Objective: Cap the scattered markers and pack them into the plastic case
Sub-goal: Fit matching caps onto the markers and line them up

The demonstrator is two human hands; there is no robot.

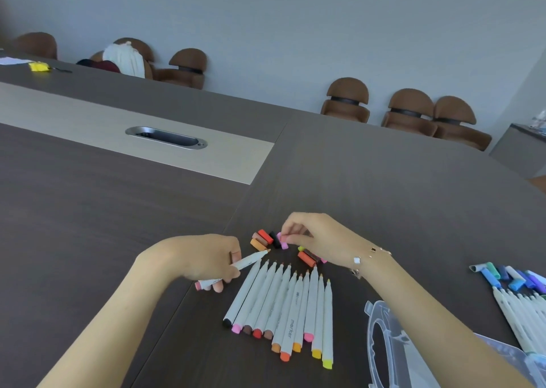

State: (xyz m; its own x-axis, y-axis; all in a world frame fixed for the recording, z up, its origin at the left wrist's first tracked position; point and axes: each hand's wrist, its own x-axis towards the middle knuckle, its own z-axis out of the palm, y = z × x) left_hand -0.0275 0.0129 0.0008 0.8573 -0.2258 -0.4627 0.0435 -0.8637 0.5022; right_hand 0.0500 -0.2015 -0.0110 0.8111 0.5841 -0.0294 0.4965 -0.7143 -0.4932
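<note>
My left hand [204, 259] grips a white marker [242, 265] with a pink end cap, its bare tip pointing right. My right hand [317, 237] pinches a small pink cap [283, 237] just above a pile of loose caps [266, 240] in orange, red, brown and black. More caps [308, 257] lie under my right wrist. Several uncapped white markers [283, 308] lie side by side in a fan on the dark table, tips pointing away from me. The clear plastic case [384, 343] lies at the lower right, partly hidden by my right forearm.
A second group of white markers [520, 308] with blue and teal caps [508, 278] lies at the right edge. A metal cable port [167, 137] sits in the table's light centre strip. Brown chairs [348, 99] line the far wall. A yellow object [38, 67] rests far left.
</note>
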